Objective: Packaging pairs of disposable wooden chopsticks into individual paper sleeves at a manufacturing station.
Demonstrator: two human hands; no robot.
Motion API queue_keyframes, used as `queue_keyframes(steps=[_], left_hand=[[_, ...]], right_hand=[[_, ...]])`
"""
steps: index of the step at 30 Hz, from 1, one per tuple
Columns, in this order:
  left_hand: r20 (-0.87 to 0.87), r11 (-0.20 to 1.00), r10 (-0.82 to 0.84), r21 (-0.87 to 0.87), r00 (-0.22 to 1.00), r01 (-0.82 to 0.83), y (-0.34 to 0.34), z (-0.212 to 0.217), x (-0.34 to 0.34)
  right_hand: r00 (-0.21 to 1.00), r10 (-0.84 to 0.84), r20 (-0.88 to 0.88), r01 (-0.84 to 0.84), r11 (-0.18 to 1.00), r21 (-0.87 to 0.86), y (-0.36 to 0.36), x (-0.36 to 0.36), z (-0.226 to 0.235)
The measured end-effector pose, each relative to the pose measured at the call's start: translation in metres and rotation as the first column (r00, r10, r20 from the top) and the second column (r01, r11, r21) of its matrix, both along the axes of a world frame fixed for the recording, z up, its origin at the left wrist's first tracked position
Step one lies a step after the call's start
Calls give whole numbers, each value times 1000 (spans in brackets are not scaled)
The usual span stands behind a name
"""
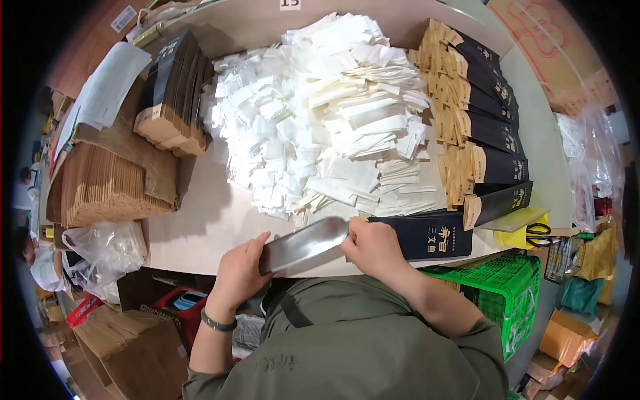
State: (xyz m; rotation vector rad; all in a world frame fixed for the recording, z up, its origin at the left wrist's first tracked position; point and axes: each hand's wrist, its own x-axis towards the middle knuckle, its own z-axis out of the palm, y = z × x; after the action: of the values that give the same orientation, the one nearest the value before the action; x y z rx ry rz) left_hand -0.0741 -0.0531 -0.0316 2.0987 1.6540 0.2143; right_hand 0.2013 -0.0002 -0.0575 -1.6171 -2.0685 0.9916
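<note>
A shiny silver trough-shaped thing with a rounded right end lies across the table's front edge. My left hand is closed on its left end, thumb along the upper side. At its rounded end my right hand is curled into a fist, its fingers against or close to the silver rim; what they grip is hidden. Beside that fist lies a stack of flat black paper pouches with gold print, a tan end peeking out above my knuckles. Past both hands spreads a big heap of small white packets.
Black-and-tan pouches stand overlapped in a row at right, with more stacked at back left. A pile of brown cardboard stands at left. Black-handled scissors sit by a yellow holder; a green crate is below.
</note>
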Motion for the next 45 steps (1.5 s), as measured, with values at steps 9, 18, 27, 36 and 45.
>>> queue_keyframes(steps=[9,18,27,36,45], left_hand=[[225,963,-262,127,939,238,28,2,39],[28,954,-49,296,998,39,149,-28,50],[704,865,345,18,621,-501,113,-19,32],[338,867,411,143,847,-478,-26,-50,16],[279,583,425,643,861,-496,28,47,-88]], right_hand=[[954,191,-232,-179,981,69,-4,-26,10],[976,64,209,-86,991,102,67,29,-5],[997,-66,44,44,924,380,65,21,-26],[992,-43,116,-13,897,443,76,19,-27],[858,462,-224,-403,877,264,29,-35,57]])
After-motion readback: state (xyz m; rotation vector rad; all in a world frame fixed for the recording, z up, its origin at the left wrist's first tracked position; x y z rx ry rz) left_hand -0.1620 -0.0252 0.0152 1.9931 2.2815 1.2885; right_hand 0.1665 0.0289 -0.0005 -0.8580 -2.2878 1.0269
